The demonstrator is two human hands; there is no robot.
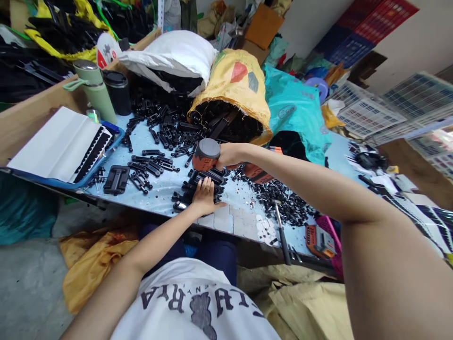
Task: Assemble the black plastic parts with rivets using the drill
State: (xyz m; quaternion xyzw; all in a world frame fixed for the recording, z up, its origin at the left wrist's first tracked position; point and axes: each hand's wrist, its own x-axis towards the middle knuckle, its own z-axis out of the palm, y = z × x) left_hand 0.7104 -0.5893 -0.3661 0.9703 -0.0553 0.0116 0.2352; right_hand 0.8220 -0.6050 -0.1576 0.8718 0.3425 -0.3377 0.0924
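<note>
My right hand [228,155] is wrapped round the handle of an orange and grey cordless drill [205,159], which is held over a row of black plastic parts [189,189] near the table's front edge. The drill's tip is hidden from me. Just below it, my left hand [204,194] lies on the same row, fingers stretched forward and thumb out to the side. To the right of the row spreads a heap of screws and small black pieces [286,203]. More black arm-shaped parts [152,163] lie loose to the left.
A yellow sack [237,80] spills black parts at the back, beside a white sack [173,52] and a teal bag [297,108]. A hammer [282,233] and a battery pack [319,241] lie front right. Left stand a blue tray [90,174] and a green bottle [95,89].
</note>
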